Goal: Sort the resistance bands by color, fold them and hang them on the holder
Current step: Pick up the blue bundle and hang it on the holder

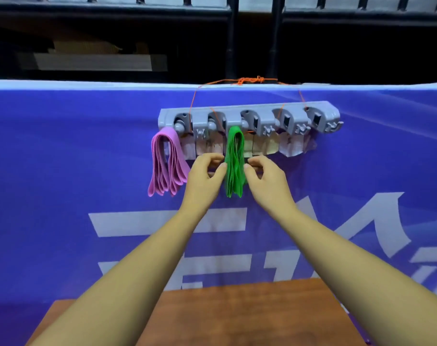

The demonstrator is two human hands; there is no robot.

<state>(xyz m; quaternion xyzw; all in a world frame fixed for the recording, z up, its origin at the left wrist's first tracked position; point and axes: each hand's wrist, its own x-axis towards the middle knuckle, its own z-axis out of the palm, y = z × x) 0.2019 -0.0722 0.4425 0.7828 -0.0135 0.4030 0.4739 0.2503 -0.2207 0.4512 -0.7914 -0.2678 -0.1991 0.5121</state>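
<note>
Green resistance bands, folded into a limp sheaf, hang from a peg at frame centre. The left hand and right hand, fingers curled, set fingertips to either edge; whether they pinch or merely touch cannot be told. Thin and soft, the rubber looks light and apt to slide apart, so it is best gripped across the whole fold just below the peg. The grey moulded plastic holder hangs by orange cord against a blue banner. Pink bands drape at its left end.

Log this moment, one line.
pink bands: on holder, left end | green bands: on holder, middle | left hand, right hand: thumbs at green edges, grip unclear
</note>
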